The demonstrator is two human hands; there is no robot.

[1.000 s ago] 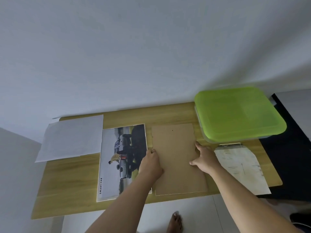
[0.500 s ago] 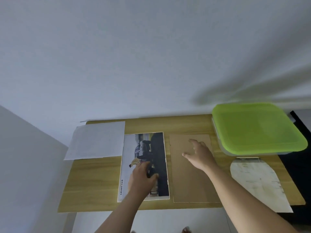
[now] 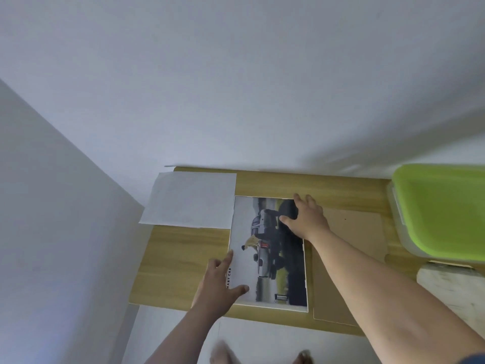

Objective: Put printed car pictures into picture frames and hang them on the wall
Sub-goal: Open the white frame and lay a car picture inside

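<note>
My left grip (image 3: 223, 282) and right grip (image 3: 307, 219) rest with fingers spread flat on the car picture (image 3: 275, 274), clasping nothing. The picture lies on the table (image 3: 178, 258) beside the backing board (image 3: 362, 232). If I drag or pinch one edge, the thin print could crease.

The light wood-grain desk (image 3: 181, 258) looks matt. The rectangular printed car picture (image 3: 244, 232) is smooth paper, the plain white sheet (image 3: 191, 200) matt paper, the flat brown board (image 3: 354, 232) dull cardboard, the lime-green lid (image 3: 441, 206) smooth plastic.
</note>
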